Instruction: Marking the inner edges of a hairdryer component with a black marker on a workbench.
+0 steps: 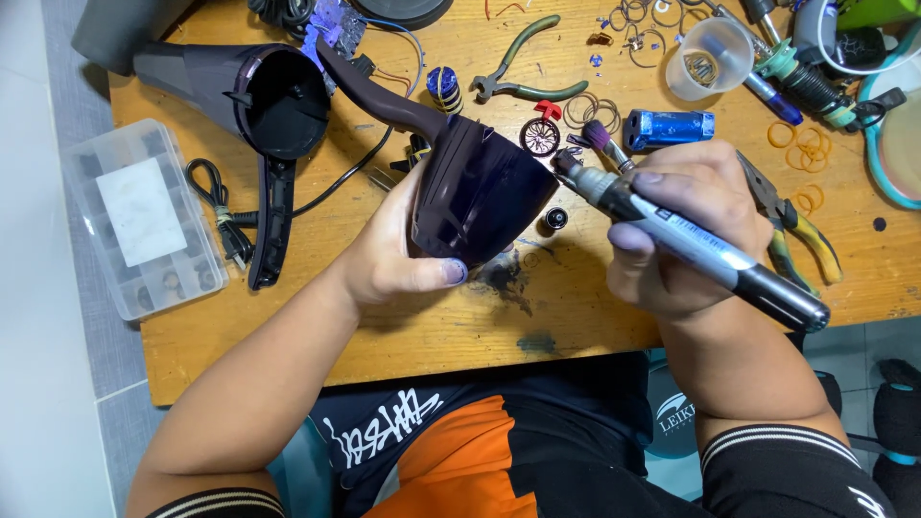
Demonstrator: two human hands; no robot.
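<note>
1. Left hand (398, 254): forearm comes in from the near edge of the table; palm cups the underside of a dark purple shell (475, 187), thumb pressed across its lower rim, fingers curled shut behind it. The shell is held tilted above the middle of the table, its narrow handle end pointing toward the far edge.
2. Right hand (676, 230): wrist bent inward, fingers wrapped tight around a pen-shaped electric screwdriver (691, 240); its tip meets the right side of the shell.
3. Table (432, 331): bare wood, stained dark near the middle, cluttered along the far edge.
4. Far left corner: hair dryer body (245, 96) with cord.
5. Left edge: clear parts box (144, 216), overhanging.
6. Far edge: green-handled pliers (528, 82), plastic cup (710, 58), blue cylinder (672, 128).
7. Right edge: orange rings (801, 153).
8. Floor: grey tiles.
</note>
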